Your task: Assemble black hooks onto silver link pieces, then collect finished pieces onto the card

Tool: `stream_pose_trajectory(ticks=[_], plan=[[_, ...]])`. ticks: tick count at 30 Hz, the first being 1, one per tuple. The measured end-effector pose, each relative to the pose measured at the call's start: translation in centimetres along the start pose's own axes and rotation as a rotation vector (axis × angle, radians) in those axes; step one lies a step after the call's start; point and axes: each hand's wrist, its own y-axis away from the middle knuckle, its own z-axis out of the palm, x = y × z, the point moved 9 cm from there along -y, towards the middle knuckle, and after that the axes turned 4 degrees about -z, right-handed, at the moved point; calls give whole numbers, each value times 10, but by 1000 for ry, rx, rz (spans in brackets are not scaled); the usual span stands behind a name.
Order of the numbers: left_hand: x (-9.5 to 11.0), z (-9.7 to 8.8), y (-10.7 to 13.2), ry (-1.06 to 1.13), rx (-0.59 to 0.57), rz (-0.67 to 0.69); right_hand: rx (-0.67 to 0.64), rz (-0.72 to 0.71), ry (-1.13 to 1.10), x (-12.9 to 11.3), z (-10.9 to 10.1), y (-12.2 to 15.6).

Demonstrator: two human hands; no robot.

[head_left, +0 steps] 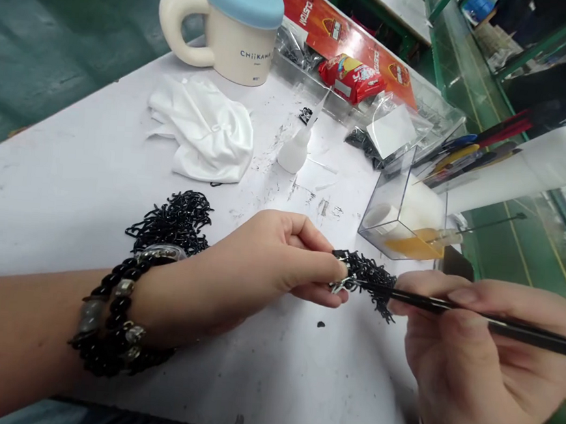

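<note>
Over the bench (68, 208), the left hand (269, 257) and right hand (477, 358) meet at a small tangle of black chain (368, 281). The left hand pinches the tangle's near end between thumb and fingertips, with a small silver clasp (341, 284) showing right at the pinch. From there the tangle runs toward the right, roughly level across the view, its far end stopping just beside the right hand's fingers, so it sits nearer the left hand. The right hand is closed around a slim black-shafted tool (456, 310), possibly a fine brush or pick; its tip is too small to make out. The shaft lies along nearly the same line as the tangle, and its end reaches the silver clasp. A larger heap of black chain (174, 220) lies on the bench behind the left wrist, which wears a black beaded bracelet (113, 310). Farther off are a white squeeze bottle (293, 151), a crumpled white cloth (201, 130) and a clear acrylic box (403, 208).
</note>
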Motion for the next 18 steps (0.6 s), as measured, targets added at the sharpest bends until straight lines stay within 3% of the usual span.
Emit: stream_pose_trajectory(ticks=[4, 12, 18], plan=[[-4, 0, 0, 17, 3, -15, 201, 59, -184, 11, -9, 2], [-6, 1, -1, 30, -19, -8, 141, 260, -359, 37, 0, 3], [-3, 1, -2, -80, -19, 44, 146, 233, -354, 32, 2, 2]])
